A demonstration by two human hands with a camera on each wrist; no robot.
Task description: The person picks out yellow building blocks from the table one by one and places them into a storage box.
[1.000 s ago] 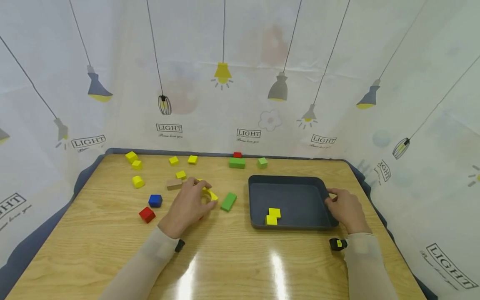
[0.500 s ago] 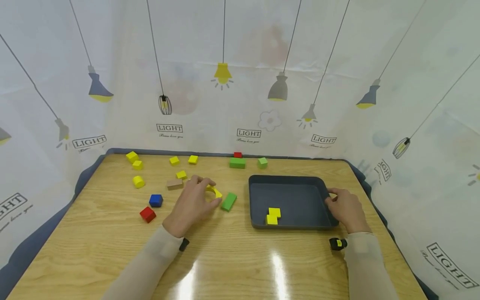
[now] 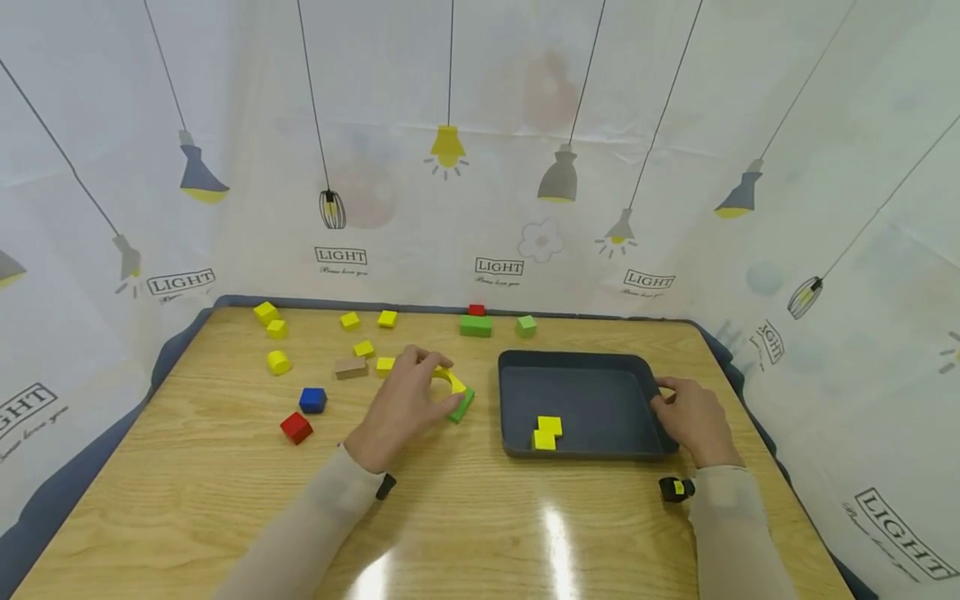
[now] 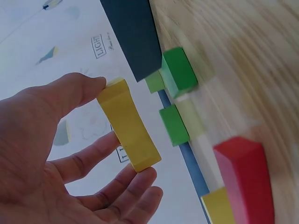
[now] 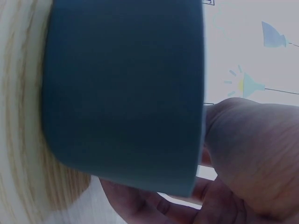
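My left hand (image 3: 405, 408) pinches a yellow arch block (image 3: 450, 381) between thumb and fingers. In the left wrist view the curved inner side of the arch block (image 4: 131, 128) shows, raised off the table. From above it overlaps a flat green block (image 3: 464, 407) lying left of the dark grey tray (image 3: 585, 387). My right hand (image 3: 697, 421) grips the tray's right rim, thumb on the inner side. Close up in the right wrist view, the tray wall (image 5: 126, 93) hides part of the fingers. Two yellow cubes (image 3: 550, 425) sit near the tray's front left.
Several yellow blocks (image 3: 277, 329) lie at the back left, with a yellow cylinder (image 3: 278, 362) and a brown block (image 3: 351, 367). Nearer are blue (image 3: 312, 400) and red cubes (image 3: 296, 427). Green blocks (image 3: 476, 326) stand at the back edge. A red block (image 4: 247, 177) shows in the left wrist view.
My left hand has moved right with the yellow arch block, from left of the flat green block to over it. The right hand and tray have stayed in place.
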